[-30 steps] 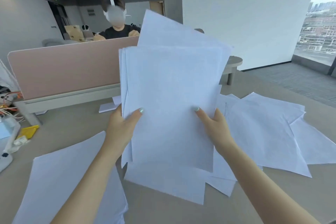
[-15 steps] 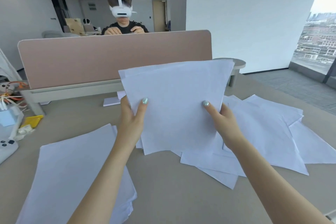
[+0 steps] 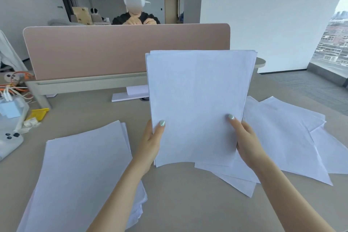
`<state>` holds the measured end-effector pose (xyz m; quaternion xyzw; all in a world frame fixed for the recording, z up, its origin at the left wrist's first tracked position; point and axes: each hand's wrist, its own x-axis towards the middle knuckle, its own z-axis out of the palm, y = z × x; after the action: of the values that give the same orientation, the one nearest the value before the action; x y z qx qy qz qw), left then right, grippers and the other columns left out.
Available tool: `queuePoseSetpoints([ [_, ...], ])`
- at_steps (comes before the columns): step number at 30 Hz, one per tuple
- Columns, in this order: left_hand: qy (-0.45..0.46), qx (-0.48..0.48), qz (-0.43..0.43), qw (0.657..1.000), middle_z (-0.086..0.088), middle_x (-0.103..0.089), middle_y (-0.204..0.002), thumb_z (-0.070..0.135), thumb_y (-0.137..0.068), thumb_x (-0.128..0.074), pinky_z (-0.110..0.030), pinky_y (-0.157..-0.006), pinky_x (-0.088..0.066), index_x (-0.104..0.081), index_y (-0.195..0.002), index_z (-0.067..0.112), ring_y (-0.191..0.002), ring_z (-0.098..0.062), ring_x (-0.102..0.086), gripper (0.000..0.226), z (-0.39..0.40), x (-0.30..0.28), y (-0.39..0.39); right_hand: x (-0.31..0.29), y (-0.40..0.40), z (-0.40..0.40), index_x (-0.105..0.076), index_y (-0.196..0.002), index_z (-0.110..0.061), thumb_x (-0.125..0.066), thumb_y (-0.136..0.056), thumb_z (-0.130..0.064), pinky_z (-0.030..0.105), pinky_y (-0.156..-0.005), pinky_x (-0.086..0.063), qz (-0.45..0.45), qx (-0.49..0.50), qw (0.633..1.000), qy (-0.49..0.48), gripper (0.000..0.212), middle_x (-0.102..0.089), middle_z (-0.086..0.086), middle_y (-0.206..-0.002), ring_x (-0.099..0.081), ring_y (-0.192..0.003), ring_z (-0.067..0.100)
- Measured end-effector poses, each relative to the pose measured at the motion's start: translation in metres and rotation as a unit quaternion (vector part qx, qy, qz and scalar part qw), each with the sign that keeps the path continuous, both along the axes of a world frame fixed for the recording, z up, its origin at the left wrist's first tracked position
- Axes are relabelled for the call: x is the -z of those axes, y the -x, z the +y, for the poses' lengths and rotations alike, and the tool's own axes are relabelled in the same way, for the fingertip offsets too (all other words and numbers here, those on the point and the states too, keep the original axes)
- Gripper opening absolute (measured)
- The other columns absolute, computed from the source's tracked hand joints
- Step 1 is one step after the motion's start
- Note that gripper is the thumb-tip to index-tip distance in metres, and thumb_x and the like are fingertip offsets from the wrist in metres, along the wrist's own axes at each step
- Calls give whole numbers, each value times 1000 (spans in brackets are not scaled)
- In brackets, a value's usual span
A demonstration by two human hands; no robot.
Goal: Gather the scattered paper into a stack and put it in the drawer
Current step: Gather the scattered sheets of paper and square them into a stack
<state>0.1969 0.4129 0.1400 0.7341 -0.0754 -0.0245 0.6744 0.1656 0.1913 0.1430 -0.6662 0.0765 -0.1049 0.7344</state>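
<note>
A sheaf of paper (image 3: 195, 103) is pinched upright by the left hand (image 3: 150, 143) and right hand (image 3: 246, 143) for squaring on the counter (image 3: 178, 194); loose sheets (image 3: 286, 133) toward the right edge are judged next for gathering.

Two bare forearms, no sleeves in sight

The left hand (image 3: 150, 143) and right hand (image 3: 246, 143) each show a thumbnail painted pale, shimmery mint; no rings, watch or bracelets visible on either wrist.

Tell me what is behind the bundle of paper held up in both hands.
Behind the held bundle, gripped by left hand and right hand, show the pink divider and loose sheets on the desk. Whatever lies directly behind it is covered.
</note>
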Motion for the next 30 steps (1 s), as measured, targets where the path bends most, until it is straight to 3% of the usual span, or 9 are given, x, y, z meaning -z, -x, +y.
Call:
queuePoseSetpoints([
  [6,-24,-6,39,999,30,-62,-97,28,-95,-50,-14,-78,-43,-60,-95,42,-97,6,-58,17,5,7,16,10,-3,16,-68,-109,-21,-63,-87,-33,36,-91,-51,40,9,999,23,26,-74,-7,-103,-69,-98,14],
  [10,6,-79,13,997,19,-70,-102,21,-93,-52,-31,-86,-49,-65,-92,41,-98,-3,-65,23,44,-14,29,0,-9,49,-64,-109,-24,-61,-89,-25,29,-76,-54,16,-17,1000,9,20,-74,-8,-100,-71,-91,12],
  [13,-5,-152,-11,988,21,-72,-91,24,-87,-60,-26,-75,-47,-67,-86,40,-85,1,-66,18,94,-14,41,2,-13,88,-52,-119,-22,-58,-91,-13,32,-76,-55,-11,-46,998,41,30,-69,0,-109,-68,-98,17],
  [15,-41,-221,-28,974,12,-69,-85,27,-81,-61,-28,-68,-40,-66,-80,38,-77,-8,-59,12,127,-8,51,10,-13,118,-46,-118,-33,-53,-91,-7,36,-79,-55,-26,-89,993,75,38,-70,-3,-102,-67,-92,17],
  [18,-85,-309,-15,947,9,-63,-79,15,-88,-58,-28,-60,-37,-60,-78,36,-71,-11,-53,23,161,0,65,19,-11,158,-53,-102,-43,-42,-89,2,22,-64,-54,-47,-175,977,111,48,-71,-14,-86,-65,-73,8],
  [23,-176,-373,60,909,1,-60,-69,12,-88,-52,-30,-56,-40,-55,-73,30,-63,-24,-51,23,195,27,74,51,-16,200,-56,-108,-32,-42,-83,-13,22,-52,-39,1,-213,944,252,34,-63,6,-81,-49,-57,14],
  [25,-239,-364,101,894,-7,-63,-84,13,-85,-52,-36,-66,-45,-58,-82,30,-77,-30,-56,19,203,44,75,63,-14,206,-54,-110,-27,-44,-85,-16,29,-58,-41,20,-200,934,296,29,-59,11,-89,-53,-69,23],
  [28,-314,-372,130,864,-9,-40,-138,17,-86,-53,-43,-98,-38,-48,-131,25,-123,-31,-42,46,213,57,76,64,-7,205,-45,-131,-35,-49,-87,-19,30,-86,-42,2,-169,916,364,47,-46,-6,-123,-47,-108,21],
  [30,-302,-360,129,873,-2,-25,-151,16,-89,-49,-38,-95,-37,-36,-142,27,-124,-25,-40,55,212,57,75,61,-2,200,-33,-140,-35,-49,-88,-21,29,-96,-37,-6,-172,902,395,56,-28,-8,-144,-42,-120,21],
])
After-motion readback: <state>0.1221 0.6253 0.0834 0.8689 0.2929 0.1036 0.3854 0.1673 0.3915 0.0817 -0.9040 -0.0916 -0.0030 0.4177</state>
